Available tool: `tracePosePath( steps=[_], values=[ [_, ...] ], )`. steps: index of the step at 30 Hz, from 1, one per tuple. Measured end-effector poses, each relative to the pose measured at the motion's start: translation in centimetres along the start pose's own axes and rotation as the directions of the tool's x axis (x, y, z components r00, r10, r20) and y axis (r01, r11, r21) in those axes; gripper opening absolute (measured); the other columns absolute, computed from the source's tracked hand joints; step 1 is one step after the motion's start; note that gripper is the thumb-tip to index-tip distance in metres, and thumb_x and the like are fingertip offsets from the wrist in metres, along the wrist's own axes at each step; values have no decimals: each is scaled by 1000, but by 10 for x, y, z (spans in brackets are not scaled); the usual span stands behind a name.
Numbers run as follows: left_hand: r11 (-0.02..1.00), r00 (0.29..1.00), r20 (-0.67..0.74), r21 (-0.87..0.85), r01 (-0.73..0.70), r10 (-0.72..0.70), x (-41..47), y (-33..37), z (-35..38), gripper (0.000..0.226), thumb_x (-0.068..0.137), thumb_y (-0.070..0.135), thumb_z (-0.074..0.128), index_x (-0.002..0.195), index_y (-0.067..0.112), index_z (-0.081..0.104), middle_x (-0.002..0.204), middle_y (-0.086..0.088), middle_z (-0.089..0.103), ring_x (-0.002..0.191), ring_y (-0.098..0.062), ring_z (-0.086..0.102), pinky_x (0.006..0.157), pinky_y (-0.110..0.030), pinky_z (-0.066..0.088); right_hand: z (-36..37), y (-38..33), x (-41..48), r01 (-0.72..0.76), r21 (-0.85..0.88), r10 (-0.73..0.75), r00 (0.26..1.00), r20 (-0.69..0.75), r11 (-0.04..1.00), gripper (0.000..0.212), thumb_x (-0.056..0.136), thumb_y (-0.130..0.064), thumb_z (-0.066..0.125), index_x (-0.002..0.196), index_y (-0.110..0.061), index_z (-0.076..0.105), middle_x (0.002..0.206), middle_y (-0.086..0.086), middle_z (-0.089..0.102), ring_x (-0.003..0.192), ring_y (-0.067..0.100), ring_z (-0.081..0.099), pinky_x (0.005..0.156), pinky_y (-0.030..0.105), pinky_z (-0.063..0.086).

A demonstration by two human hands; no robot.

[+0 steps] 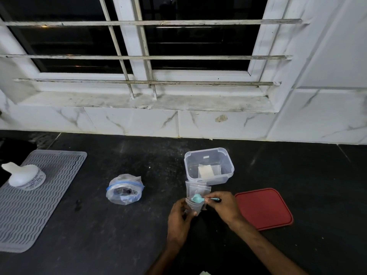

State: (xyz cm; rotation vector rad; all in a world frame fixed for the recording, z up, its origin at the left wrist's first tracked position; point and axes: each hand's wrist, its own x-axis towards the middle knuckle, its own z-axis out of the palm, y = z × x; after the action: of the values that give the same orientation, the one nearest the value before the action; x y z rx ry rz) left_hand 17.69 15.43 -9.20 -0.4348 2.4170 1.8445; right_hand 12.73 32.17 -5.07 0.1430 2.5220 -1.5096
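1. The small clear pouch, empty-looking and soft, stands on the dark counter, gripped by the left hand.
2. The right hand pinches a teal spoon over the pouch's mouth.

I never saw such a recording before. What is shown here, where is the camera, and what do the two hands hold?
There is no machine here, only a person's two bare hands. The single picture comes from a camera worn on the head, looking down at a dark counter below a window. The left hand holds a small clear pouch; the right hand pinches a teal spoon at the pouch's mouth. Behind them stands an open clear box, with a red lid lying to the right. Further left are a zip bag with dark contents and a white jar on a grey mat.
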Motion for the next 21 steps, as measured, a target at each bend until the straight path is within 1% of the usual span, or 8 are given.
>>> tracePosePath(
  steps=[5,8,10,12,14,16,19,21],
  values=[
    [1000,999,37,4,-25,25,-3,-2,-4,48,78,14,75,118,34,58,115,14,67,102,1,64,90,-25,54,1,2,-3,33,-8,-33,999,-27,999,18,78,-10,78,82,-27,77,84,-13,75,83,-5,68,84,21,53],
    [1000,999,46,10,-15,15,-5,-2,-17,53,76,25,79,122,36,54,109,14,67,97,-1,65,87,-24,55,-4,-5,-5,37,69,-30,994,-101,997,15,80,-8,76,89,-21,78,88,-11,76,88,1,69,88,28,54],
    [999,1000,4,17,31,-31,-5,-5,-35,55,78,41,76,126,39,49,105,13,65,95,0,64,87,-25,54,-4,-18,-7,60,135,-40,989,-142,989,14,82,-8,74,91,-19,78,88,-9,76,88,4,70,87,31,55],
    [994,989,-91,-4,113,-113,-5,-12,-61,49,83,49,69,126,38,47,107,12,66,98,-2,64,92,-31,53,3,-43,-12,96,122,-82,990,-116,988,10,84,-13,73,90,-20,77,84,-10,76,84,4,71,82,27,55],
    [966,936,-241,-93,241,-256,-4,-18,-87,42,88,46,65,122,29,49,110,4,66,100,-12,63,96,-37,50,23,-73,-19,136,85,-136,991,-4,987,9,87,-14,70,91,-20,76,80,-8,76,78,5,71,73,23,56],
    [927,847,-378,-176,331,-374,7,-27,-119,47,88,47,64,119,15,51,111,-8,64,101,-24,61,95,-41,48,58,-102,-18,215,46,-218,970,105,976,8,88,-15,69,93,-18,74,77,-7,75,72,8,70,68,25,58],
    [873,750,-449,-302,384,-485,33,-38,-154,64,79,56,70,114,7,50,114,-15,61,105,-33,60,96,-50,50,118,-135,-11,383,-129,-343,905,250,915,12,90,-25,66,99,-23,73,83,-10,73,77,1,67,74,15,52],
    [859,706,-492,-338,385,-510,51,-40,-170,76,74,54,77,125,6,46,124,-16,57,116,-35,56,99,-52,48,155,-150,-3,456,-288,-370,877,307,842,18,93,-28,60,105,-22,72,96,-6,73,85,5,67,79,18,51]
  ],
)
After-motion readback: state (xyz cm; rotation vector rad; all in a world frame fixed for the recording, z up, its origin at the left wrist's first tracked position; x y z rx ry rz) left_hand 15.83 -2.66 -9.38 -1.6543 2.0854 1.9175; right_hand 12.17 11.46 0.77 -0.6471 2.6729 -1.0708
